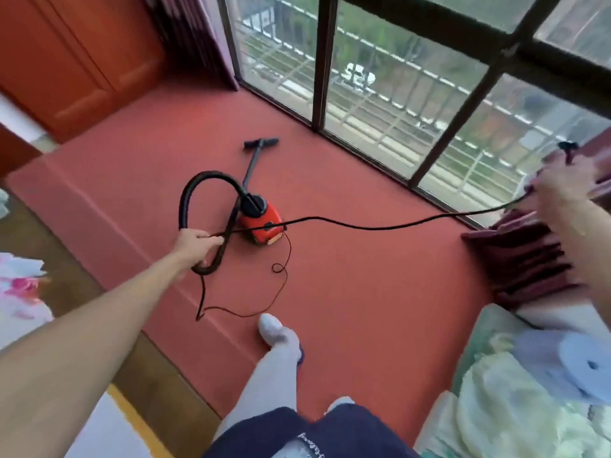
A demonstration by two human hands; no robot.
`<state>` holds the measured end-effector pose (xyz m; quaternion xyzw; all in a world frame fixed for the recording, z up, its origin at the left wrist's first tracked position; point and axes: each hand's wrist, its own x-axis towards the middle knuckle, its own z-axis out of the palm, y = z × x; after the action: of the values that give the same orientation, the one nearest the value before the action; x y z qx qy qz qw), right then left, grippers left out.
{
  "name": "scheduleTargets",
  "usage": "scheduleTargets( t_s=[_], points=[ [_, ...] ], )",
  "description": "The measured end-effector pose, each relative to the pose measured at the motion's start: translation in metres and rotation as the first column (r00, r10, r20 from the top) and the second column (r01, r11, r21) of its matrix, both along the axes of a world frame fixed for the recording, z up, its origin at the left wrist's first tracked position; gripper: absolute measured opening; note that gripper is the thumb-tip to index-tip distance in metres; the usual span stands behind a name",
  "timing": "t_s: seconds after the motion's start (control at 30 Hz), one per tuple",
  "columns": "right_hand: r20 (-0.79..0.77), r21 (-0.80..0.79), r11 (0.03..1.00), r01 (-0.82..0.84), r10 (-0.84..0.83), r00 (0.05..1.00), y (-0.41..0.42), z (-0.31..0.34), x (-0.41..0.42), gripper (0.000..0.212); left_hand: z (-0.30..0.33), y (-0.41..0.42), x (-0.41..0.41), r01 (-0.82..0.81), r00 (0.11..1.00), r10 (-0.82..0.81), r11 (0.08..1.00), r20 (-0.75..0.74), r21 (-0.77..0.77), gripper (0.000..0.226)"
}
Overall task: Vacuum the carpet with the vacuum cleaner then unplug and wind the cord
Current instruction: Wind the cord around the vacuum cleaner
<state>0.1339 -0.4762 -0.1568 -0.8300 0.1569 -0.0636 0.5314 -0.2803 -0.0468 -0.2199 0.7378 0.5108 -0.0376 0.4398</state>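
Observation:
A small red vacuum cleaner (263,223) sits on the red carpet (363,309), its black hose (198,186) looping left and its wand ending in a floor brush (261,142) near the window. My left hand (198,244) grips the thin black cord (363,226) in front of the hose loop. The cord runs taut to my right hand (562,186), which holds it out at the far right, with the black plug (568,147) sticking up above the fingers. More slack cord lies in loose curls on the carpet below my left hand.
A tall barred window (396,94) lines the far side. Dark red curtains (525,259) bunch at the right, a wooden wardrobe (66,61) stands at the left. Bedding (515,391) lies at the lower right. My socked foot (272,328) stands on the carpet.

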Motion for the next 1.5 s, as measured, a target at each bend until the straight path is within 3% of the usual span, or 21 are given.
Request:
scheduleTargets(
  t_s=[0.07, 0.23, 0.33, 0.47, 0.57, 0.67, 0.73, 0.83, 0.87, 0.93, 1.03, 1.13, 1.2, 1.27, 1.33, 1.4, 1.47, 1.5],
  points=[
    [-0.031, -0.064, 0.986, -0.156, 0.154, 0.988, 0.071, -0.016, -0.007, 0.019, -0.013, 0.026, 0.012, -0.149, 0.988, 0.151, 0.987, 0.042, -0.061, 0.032],
    [-0.185, -0.192, 0.803, -0.564, 0.535, 0.825, 0.258, -0.054, -0.035, 0.023, -0.018, 0.078, 0.058, -0.232, 0.931, 0.32, 0.891, 0.178, -0.39, 0.015],
    [-0.239, -0.231, 0.659, -0.716, 0.675, 0.698, 0.338, -0.068, -0.046, 0.025, -0.009, 0.104, 0.087, -0.23, 0.888, 0.376, 0.862, 0.264, -0.452, 0.022],
    [-0.307, -0.311, 0.354, -0.882, 0.84, 0.446, 0.416, -0.073, -0.066, 0.026, 0.007, 0.13, 0.111, -0.151, 0.882, 0.321, 0.886, 0.344, -0.439, 0.02],
    [-0.407, -0.331, 0.073, -0.941, 0.889, 0.212, 0.462, -0.077, -0.077, 0.03, 0.017, 0.153, 0.128, -0.159, 0.819, 0.404, 0.842, 0.408, -0.515, 0.02],
    [-0.474, -0.253, -0.157, -0.955, 0.88, -0.019, 0.493, -0.089, -0.087, 0.029, 0.033, 0.173, 0.15, -0.239, 0.596, 0.655, 0.696, 0.464, -0.677, 0.02],
    [-0.477, -0.168, -0.273, -0.947, 0.863, -0.164, 0.505, -0.096, -0.091, 0.031, 0.043, 0.191, 0.164, -0.286, 0.371, 0.803, 0.576, 0.466, -0.766, 0.019],
    [-0.471, -0.032, -0.471, -0.881, 0.785, -0.403, 0.515, -0.112, -0.093, 0.034, 0.055, 0.219, 0.177, -0.356, 0.056, 0.893, 0.435, 0.446, -0.827, 0.019],
    [-0.478, 0.051, -0.49, -0.87, 0.753, -0.452, 0.518, -0.117, -0.092, 0.028, 0.061, 0.226, 0.179, -0.37, -0.023, 0.9, 0.398, 0.436, -0.84, 0.02],
    [-0.494, 0.181, -0.429, -0.885, 0.739, -0.459, 0.525, -0.118, -0.085, 0.021, 0.067, 0.242, 0.18, -0.415, -0.155, 0.891, 0.333, 0.426, -0.847, 0.022],
    [-0.531, 0.356, -0.359, -0.863, 0.682, -0.503, 0.534, -0.122, -0.064, 0.038, 0.066, 0.265, 0.166, -0.469, -0.367, 0.852, 0.177, 0.373, -0.866, 0.026],
    [-0.461, 0.536, -0.365, -0.762, 0.63, -0.626, 0.545, -0.12, -0.044, 0.029, 0.053, 0.282, 0.131, -0.452, -0.572, 0.757, 0.028, 0.314, -0.892, 0.034],
    [-0.414, 0.623, -0.363, -0.693, 0.599, -0.686, 0.556, -0.118, -0.032, 0.035, 0.039, 0.285, 0.102, -0.462, -0.653, 0.701, -0.068, 0.287, -0.884, 0.035],
    [-0.353, 0.709, -0.327, -0.624, 0.602, -0.716, 0.572, -0.114, -0.024, 0.03, 0.023, 0.281, 0.076, -0.595, -0.598, 0.732, -0.133, 0.326, -0.793, 0.03],
    [-0.252, 0.79, -0.297, -0.536, 0.64, -0.726, 0.592, -0.109, -0.023, 0.022, 0.004, 0.269, 0.062, -0.814, -0.378, 0.835, -0.094, 0.399, -0.574, 0.022],
    [-0.219, 0.819, -0.227, -0.527, 0.724, -0.654, 0.616, -0.099, -0.031, 0.02, -0.023, 0.256, 0.064, -0.935, -0.059, 0.899, 0.102, 0.433, -0.338, 0.02],
    [-0.273, 0.863, -0.032, -0.505, 0.811, -0.518, 0.639, -0.087, -0.043, 0.019, -0.045, 0.239, 0.081, -0.921, 0.271, 0.882, 0.354, 0.384, -0.164, 0.02],
    [-0.303, 0.876, 0.051, -0.479, 0.83, -0.467, 0.651, -0.083, -0.049, 0.019, -0.053, 0.231, 0.095, -0.882, 0.392, 0.854, 0.455, 0.342, -0.124, 0.019]
  ],
)
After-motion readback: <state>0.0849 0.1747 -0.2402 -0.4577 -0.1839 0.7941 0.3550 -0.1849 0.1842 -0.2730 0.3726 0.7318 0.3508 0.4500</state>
